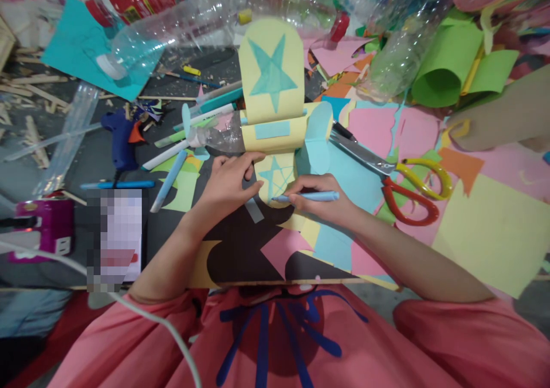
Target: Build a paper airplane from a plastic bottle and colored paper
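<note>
A plastic bottle (223, 131) lies on its side, wrapped in yellow paper with two rounded wings. The far wing (253, 104) bears a filled blue-green star. On the near wing (263, 165) a second star is partly coloured. My right hand (315, 196) is closed round a light blue marker (322, 195), its tip at the lower edge of the near wing. My left hand (230, 184) is spread at the left side of that wing, fingertips on the paper and nothing held. A light blue paper fin (320, 136) stands at the bottle's right end.
Scissors (387, 170) lie right of the bottle among coloured paper scraps. Several markers (169, 181) and a blue glue gun (122, 138) are at the left, with a phone (124, 227) nearer me. Plastic bottles (172, 30) crowd the back. A green paper tube (451, 61) is at the right back.
</note>
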`<act>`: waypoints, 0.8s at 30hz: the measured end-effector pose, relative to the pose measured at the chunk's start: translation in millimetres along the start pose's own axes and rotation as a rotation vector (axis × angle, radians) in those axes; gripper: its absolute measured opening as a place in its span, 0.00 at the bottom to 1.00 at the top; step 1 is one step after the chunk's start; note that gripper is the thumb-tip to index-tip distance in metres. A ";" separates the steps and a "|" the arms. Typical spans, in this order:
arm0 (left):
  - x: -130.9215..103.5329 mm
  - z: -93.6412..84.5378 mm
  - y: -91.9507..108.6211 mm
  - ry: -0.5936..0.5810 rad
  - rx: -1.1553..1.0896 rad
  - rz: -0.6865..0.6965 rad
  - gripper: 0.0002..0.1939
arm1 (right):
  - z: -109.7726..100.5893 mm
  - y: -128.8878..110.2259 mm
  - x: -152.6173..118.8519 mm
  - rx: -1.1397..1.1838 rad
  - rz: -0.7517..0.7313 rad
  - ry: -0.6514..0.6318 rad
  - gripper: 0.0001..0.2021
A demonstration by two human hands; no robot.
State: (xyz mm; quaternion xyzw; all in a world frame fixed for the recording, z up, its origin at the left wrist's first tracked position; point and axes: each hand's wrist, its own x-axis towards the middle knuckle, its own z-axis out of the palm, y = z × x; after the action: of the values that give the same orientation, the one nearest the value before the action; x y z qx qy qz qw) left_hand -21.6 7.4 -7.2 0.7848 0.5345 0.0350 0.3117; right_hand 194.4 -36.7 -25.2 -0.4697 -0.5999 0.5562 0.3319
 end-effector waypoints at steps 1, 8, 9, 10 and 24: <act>0.0 0.0 0.0 0.002 -0.001 0.001 0.22 | -0.1 -0.1 0.5 0.027 0.017 0.033 0.11; 0.0 -0.3 0.6 -0.006 0.003 -0.004 0.22 | 1.2 -3.0 3.0 0.076 0.048 0.121 0.12; 0.0 -0.5 0.9 -0.009 0.007 -0.007 0.22 | 1.5 -3.4 2.6 0.062 0.048 0.112 0.12; 0.1 -0.7 1.1 -0.011 0.011 -0.009 0.23 | 1.7 -3.7 2.1 0.052 0.052 0.107 0.13; 0.1 0.4 1.0 0.003 0.005 0.007 0.22 | 1.4 -3.2 0.6 -0.033 0.059 0.094 0.11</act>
State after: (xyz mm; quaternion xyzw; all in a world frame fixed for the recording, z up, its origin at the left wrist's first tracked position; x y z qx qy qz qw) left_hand -20.6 7.1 -7.1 0.7874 0.5323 0.0359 0.3089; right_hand 192.3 -36.5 -22.3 -0.5181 -0.5788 0.5331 0.3353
